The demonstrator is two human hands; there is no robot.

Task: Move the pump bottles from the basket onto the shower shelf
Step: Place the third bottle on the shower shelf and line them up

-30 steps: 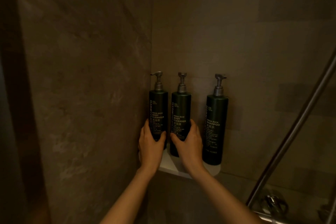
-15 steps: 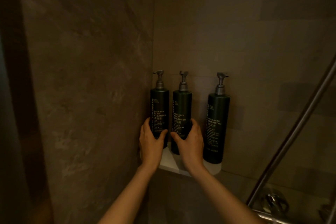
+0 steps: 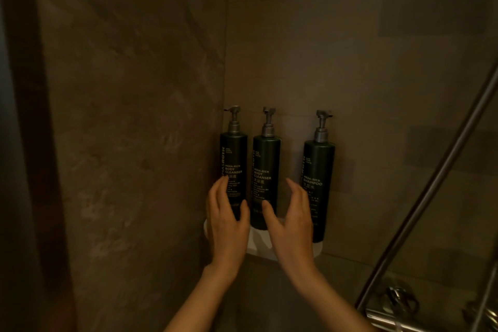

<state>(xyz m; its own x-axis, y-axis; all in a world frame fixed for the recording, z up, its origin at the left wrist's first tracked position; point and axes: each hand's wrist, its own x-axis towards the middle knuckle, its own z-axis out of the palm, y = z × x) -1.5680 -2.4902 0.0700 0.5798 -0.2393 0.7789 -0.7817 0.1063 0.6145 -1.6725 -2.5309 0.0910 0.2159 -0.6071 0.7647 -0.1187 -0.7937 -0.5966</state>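
Observation:
Three dark green pump bottles stand upright on a white corner shelf (image 3: 318, 249): a body cleanser bottle (image 3: 234, 159) in the corner, a second body cleanser bottle (image 3: 266, 167) beside it, and a shampoo bottle (image 3: 320, 167) at the right. My left hand (image 3: 226, 221) is open in front of the lower part of the corner bottle, fingers apart. My right hand (image 3: 292, 221) is open between the middle and shampoo bottles, holding nothing. The basket is out of view.
Brown stone walls meet in the corner behind the shelf. A slanted metal rail (image 3: 431, 188) crosses the right side, with chrome tap fittings (image 3: 401, 302) at the lower right. A dark frame edge (image 3: 29, 143) runs down the left.
Both hands have let go of the two body cleanser bottles and opened, drawing slightly back. The bottles stay upright on the shelf.

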